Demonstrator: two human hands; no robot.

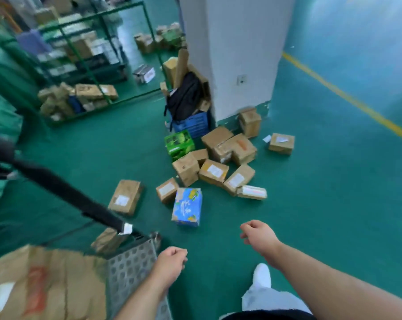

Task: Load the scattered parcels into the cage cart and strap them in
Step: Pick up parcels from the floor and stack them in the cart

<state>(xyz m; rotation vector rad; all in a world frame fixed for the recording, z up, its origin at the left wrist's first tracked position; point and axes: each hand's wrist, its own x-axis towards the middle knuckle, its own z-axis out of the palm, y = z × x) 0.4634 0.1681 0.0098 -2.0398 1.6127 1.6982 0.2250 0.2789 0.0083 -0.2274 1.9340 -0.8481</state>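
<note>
While the head camera is looking down past both arms, most of this job is looking undone to me. One big brown cardboard box with red print [45, 285] is already sitting in the grey perforated-metal cage cart [130, 266] at bottom left. A long black thing [68, 192] is running across the cart's top; I can't tell if it's a strap or a padded bar, and nothing is looking strapped in yet.

The scattered brown cardboard parcels [218, 162] are lying in a loose heap on the floor ahead, near the foot of a white square pillar [239, 54]. A blue printed carton [188, 206] is standing nearest the hands, a green printed carton [179, 144] is sitting at the heap's far side, and a flat brown box with a white label [126, 197] is lying off to the left on its own.

The left hand [171, 262] is hanging just beside the cart's corner and the right hand [258, 235] is reaching forward, both with fingers loosely curled and gripping nothing.

As for the room, the glossy green painted floor [310, 204] is carrying a yellow line [347, 98] on the right. A green metal-frame rack [98, 54] is holding more boxes at the back, and a black backpack [186, 98] is slumping on a blue plastic crate [193, 124] against the pillar.
</note>
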